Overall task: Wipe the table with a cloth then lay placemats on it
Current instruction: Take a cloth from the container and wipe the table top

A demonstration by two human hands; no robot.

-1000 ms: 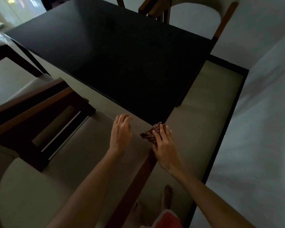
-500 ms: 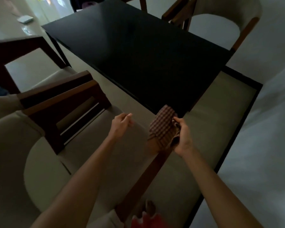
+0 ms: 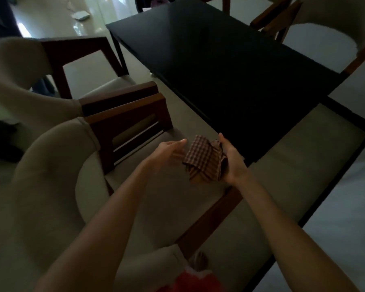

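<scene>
The cloth (image 3: 204, 160), a brown checked piece, is bunched and hangs in the air just off the near corner of the tabletop (image 3: 230, 66), at about 6 o'clock from the dark surface and above a chair (image 3: 57, 186) seat. It is not touching the tabletop. The right hand (image 3: 230, 161) holds it, palm turned toward the left, thumb up at 12 o'clock, with the fingers curled round the cloth's right side, mostly hidden behind the fabric. The left hand (image 3: 167, 151) is at 9 o'clock from the cloth, just beside it, fingers straight and together, reaching toward the cloth's left edge; whether the tips touch the fabric cannot be told because of blur. Both forearms come in from the bottom of the view and meet near the cloth. A second chair (image 3: 329, 24) stands at 1 o'clock beyond the tabletop's far side.
</scene>
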